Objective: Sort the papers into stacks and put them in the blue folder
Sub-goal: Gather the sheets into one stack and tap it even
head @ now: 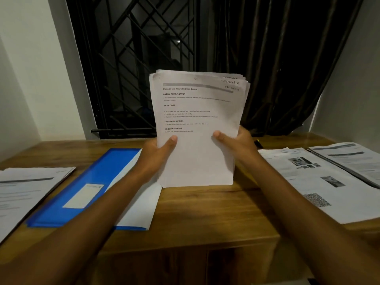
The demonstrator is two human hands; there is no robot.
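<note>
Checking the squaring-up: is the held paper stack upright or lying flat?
Upright. The left hand and right hand grip the paper stack by its sides, printed face toward the camera, bottom edge by the table.

one held stack, three flat stacks, one blue folder, two hands

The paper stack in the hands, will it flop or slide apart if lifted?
The paper stack will probably stay fairly stiff, since many sheets together stand upright between the left hand and right hand. Sheets may slip apart: the top corners are already fanned unevenly.
</note>
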